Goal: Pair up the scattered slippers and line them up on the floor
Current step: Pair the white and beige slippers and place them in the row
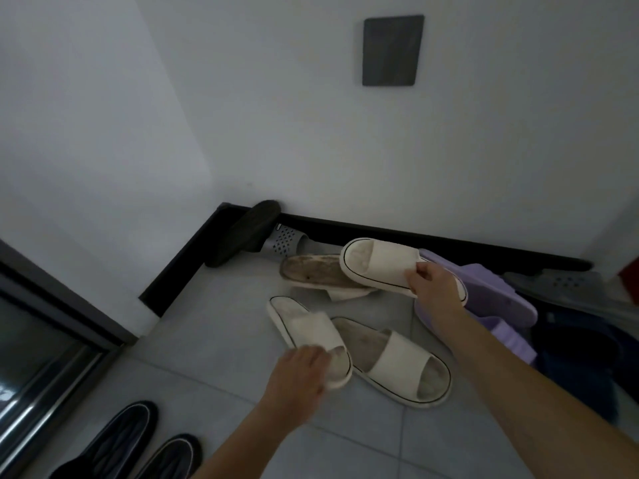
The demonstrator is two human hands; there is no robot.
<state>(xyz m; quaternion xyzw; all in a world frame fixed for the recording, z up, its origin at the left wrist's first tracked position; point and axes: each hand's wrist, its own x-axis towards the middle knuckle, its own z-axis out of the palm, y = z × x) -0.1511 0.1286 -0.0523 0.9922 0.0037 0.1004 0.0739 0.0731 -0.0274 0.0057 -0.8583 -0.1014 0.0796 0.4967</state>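
Right grip point(430, 283) pinches a cream slipper point(377, 262) at one o'clock, left grip point(304, 371) grasps another cream slide point(304, 335) at six, likely to match them.

Dim, flat indoor light with a cool grey cast; soft shadows gather along the dark baseboard point(380, 229). Wide-angle bending curves the edges. The left hand point(297, 378) is slightly motion-blurred; corners darken.

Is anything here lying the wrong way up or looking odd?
Yes. One cream slipper near the wall lies sole-up, its dirty underside showing, partly under the one the right hand holds. A brown slipper leans against the baseboard.
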